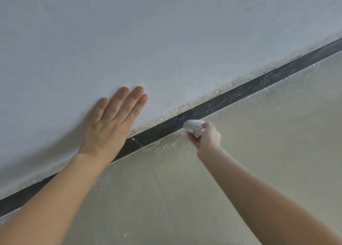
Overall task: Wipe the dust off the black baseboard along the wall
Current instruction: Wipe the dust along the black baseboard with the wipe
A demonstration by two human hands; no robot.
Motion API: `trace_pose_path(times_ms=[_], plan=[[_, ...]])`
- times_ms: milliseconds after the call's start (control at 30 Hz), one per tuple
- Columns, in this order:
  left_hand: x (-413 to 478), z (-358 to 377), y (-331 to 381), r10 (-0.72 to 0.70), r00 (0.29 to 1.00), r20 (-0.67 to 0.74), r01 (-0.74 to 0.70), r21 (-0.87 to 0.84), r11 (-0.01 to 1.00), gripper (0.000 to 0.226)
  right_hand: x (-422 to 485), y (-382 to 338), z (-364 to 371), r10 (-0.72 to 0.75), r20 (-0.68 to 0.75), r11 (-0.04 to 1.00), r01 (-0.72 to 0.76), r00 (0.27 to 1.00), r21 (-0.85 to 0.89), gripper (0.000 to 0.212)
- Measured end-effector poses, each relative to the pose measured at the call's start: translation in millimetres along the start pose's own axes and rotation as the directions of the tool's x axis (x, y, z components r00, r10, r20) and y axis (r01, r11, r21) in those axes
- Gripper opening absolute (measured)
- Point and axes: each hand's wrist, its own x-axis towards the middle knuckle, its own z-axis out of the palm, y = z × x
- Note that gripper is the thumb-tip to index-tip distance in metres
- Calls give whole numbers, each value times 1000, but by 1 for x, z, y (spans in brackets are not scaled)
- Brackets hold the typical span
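Note:
The black baseboard (231, 96) runs as a slanted strip from lower left to upper right, between the pale wall and the floor. White dust streaks cover its right stretch; the part left of the cloth looks darker. My right hand (207, 136) is shut on a crumpled white cloth (194, 126), which presses against the baseboard's lower edge near the middle. My left hand (112, 122) lies flat on the wall just above the baseboard, fingers stretched out, holding nothing. My left forearm covers a piece of the strip.
The pale grey-blue wall (166, 32) fills the upper half, with crumbling plaster (212, 95) along the baseboard's top edge. The beige floor (268, 133) carries white dust crumbs near the strip and a thin joint line (159, 182).

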Motion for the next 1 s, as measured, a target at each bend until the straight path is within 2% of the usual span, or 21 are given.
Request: trace_pose_path(times_ms=[67, 133, 200, 267, 600, 767, 833, 867, 933, 1000], plan=[[0, 0, 0, 2, 1000, -2, -2, 6, 1000, 92, -15, 29, 14, 160, 210, 985, -143, 965, -92, 22], [-1, 0, 0, 9, 1000, -2, -9, 23, 1000, 89, -29, 50, 29, 312, 324, 946, -262, 893, -189, 21], [0, -1, 0, 10, 1000, 0, -10, 27, 1000, 88, -37, 56, 40, 370, 382, 928, -323, 847, -185, 19], [0, -1, 0, 5, 1000, -6, -5, 10, 1000, 87, -38, 49, 46, 368, 419, 927, -365, 830, -92, 21], [-1, 1, 1, -12, 1000, -21, 12, -37, 999, 88, -11, -23, 18, 167, 222, 983, -178, 961, 33, 20], [-1, 1, 1, -10, 1000, -28, 10, -12, 1000, 89, 0, -36, -2, 20, 33, 926, -31, 999, 377, 27], [-1, 2, 3, -11, 999, -33, 11, 8, 1000, 89, -3, -25, -4, 50, 2, 943, -48, 999, 328, 25], [-1, 2, 3, -10, 999, -32, 11, 14, 1000, 89, -6, -12, -1, 83, 36, 959, -90, 996, 267, 24], [-1, 2, 4, -13, 999, -31, 13, 10, 1000, 89, -15, 21, 11, 185, 182, 976, -202, 966, 81, 25], [0, 1, 3, -15, 999, -30, 16, 15, 1000, 87, -28, 54, 26, 310, 300, 950, -284, 902, -129, 28]])
